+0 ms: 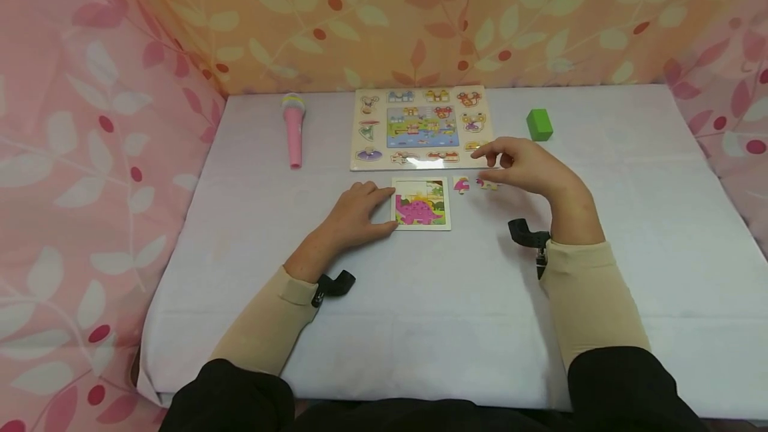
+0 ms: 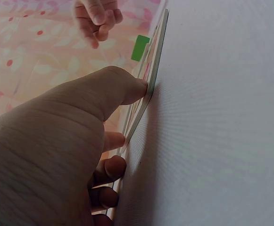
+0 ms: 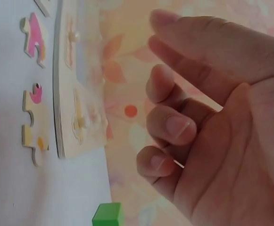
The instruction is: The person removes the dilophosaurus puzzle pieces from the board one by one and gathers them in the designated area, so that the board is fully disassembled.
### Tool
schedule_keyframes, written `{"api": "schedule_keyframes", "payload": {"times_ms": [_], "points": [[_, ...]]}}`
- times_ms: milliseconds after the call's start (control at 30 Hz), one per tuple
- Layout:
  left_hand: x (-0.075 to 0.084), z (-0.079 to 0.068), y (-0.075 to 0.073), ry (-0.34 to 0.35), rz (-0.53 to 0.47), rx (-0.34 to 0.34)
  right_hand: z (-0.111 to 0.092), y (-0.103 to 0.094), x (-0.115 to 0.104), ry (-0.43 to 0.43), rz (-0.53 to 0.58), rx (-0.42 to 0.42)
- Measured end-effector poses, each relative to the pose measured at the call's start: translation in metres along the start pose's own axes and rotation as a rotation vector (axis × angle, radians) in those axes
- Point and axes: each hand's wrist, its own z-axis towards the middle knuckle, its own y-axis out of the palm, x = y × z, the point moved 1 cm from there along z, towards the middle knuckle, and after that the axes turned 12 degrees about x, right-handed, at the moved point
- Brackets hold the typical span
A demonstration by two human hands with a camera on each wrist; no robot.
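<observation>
Surface: white cloth [image 1: 432, 325] before a leaf-patterned curtain [image 1: 336, 25].
Dinosaur puzzle [image 1: 420, 213]: flat on the cloth, probably light and stiff; best held by its rim.
Two loose pieces [image 3: 35, 120]: just right of the puzzle, seemingly thin, easily slid; pinch opposite edges.
Left hand [image 1: 359, 212]: thumb and forefinger spread, touching the puzzle's left edge.
Right hand [image 1: 528, 164]: raised near the pieces, thumb and forefinger narrowly apart, holding nothing.
Beyond: picture board [image 1: 422, 127], green block [image 1: 540, 125], pink microphone [image 1: 294, 132].

- We face a bench [image 1: 420, 345] covered in white.
- Orange leaf-print fabric [image 1: 384, 25] rises behind it.
- Pink leafy fabric [image 1: 60, 205] lines our left; a second pink sheet [image 1: 735, 125], our right.
</observation>
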Motion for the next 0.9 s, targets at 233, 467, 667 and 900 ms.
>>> {"api": "schedule_keyframes", "payload": {"times_ms": [233,467,667,900], "points": [[0.001,-0.001,-0.001,-0.006,0.006,0.002,0.006,0.008,-0.009,-0.086,0.010,-0.031],[0.001,-0.001,-0.001,-0.011,0.002,0.006,0.013,0.023,-0.021,-0.160,-0.006,-0.110],[0.001,-0.002,-0.001,-0.009,-0.004,0.004,0.020,0.038,-0.030,-0.238,-0.074,-0.190],[0.002,-0.001,-0.002,-0.009,-0.004,0.006,0.027,0.054,-0.030,-0.263,-0.135,-0.249]]}}
